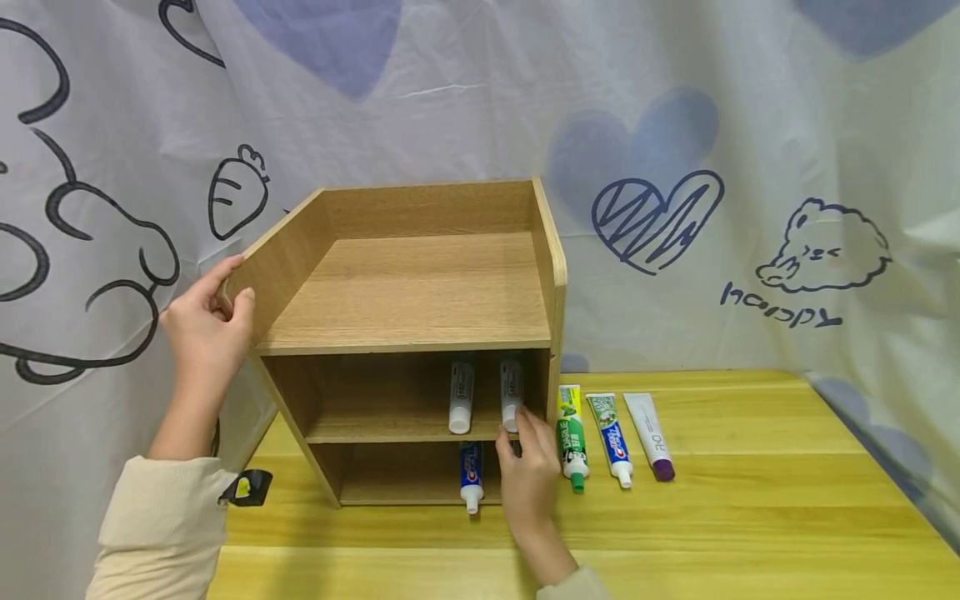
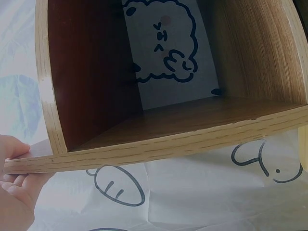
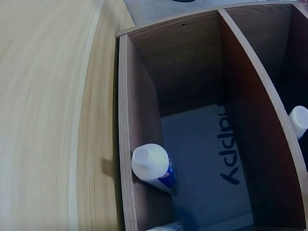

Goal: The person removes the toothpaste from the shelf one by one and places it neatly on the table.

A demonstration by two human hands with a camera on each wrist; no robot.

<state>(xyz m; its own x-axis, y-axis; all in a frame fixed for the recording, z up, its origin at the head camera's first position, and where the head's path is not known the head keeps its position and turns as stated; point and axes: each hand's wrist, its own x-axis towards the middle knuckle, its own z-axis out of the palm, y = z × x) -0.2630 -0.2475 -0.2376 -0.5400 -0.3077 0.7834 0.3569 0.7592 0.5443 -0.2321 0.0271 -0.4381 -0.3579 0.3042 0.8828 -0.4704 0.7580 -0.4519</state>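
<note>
Right now we have our left hand (image 1: 204, 325) curled over the front edge of the left wall of the wooden shelf unit (image 1: 420, 283), thumb on the inside face and fingers on the outside; the left wrist view shows those fingers (image 2: 14, 192) against the edge of the board. Our right hand (image 1: 528, 467) is at the front right of the unit, fingertips touching the cap end of a white toothpaste tube (image 1: 512, 392) that lies on the middle shelf; whether they pinch it or merely press it we cannot tell. A second white tube (image 1: 461, 397) lies just beside it on the same shelf. On the bottom shelf lies a blue tube (image 1: 470, 475), its white cap (image 3: 150, 161) toward the front. The unit stands on the wooden tabletop (image 1: 750, 517). Just right of it lie a green tube (image 1: 572, 437), a blue-and-green tube (image 1: 612, 437) and a white tube with a purple cap (image 1: 649, 435), side by side.
</note>
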